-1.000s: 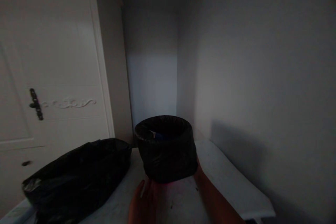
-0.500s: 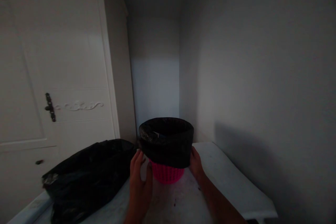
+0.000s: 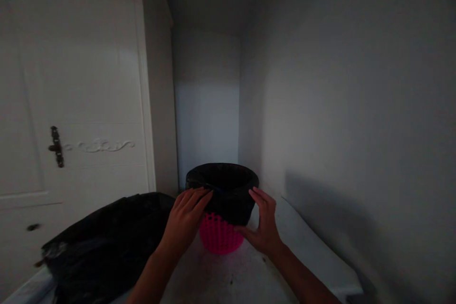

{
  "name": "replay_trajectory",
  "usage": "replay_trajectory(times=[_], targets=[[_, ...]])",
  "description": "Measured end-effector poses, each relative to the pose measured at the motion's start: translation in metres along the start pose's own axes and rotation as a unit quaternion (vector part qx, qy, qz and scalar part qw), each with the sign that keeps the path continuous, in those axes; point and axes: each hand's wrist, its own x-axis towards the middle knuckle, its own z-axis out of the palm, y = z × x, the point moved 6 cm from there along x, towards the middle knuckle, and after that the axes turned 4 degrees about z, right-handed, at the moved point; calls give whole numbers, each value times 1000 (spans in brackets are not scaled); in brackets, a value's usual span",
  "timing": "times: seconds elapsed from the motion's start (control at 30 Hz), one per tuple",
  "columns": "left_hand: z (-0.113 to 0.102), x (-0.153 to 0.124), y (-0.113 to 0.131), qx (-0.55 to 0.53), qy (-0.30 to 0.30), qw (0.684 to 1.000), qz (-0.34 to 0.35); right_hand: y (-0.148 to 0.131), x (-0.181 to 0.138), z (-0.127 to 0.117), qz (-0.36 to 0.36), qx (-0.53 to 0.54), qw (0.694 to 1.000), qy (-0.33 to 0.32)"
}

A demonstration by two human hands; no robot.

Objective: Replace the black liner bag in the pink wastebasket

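Both hands point(image 3: 185, 221) point(image 3: 263, 228) loosely cupping bin liner point(image 3: 228, 197).

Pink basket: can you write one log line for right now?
left hand: on black liner | right hand: open beside pink basket | black bag: lying left

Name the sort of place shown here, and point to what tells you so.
Probably a dim corner of a home: a white panelled door with a dark handle, plain walls, and a pink basket lined with a black bag under both hands.
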Motion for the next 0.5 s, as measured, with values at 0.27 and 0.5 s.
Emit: replay_trajectory(times=[0.27,0.5], targets=[[-12,34,1,-46,-138,989,-22,-54,53,8,-88,-63,988,-111],[-12,61,-8,-15,-222,954,-201,-61,80,12,-7,-44,977,-209]])
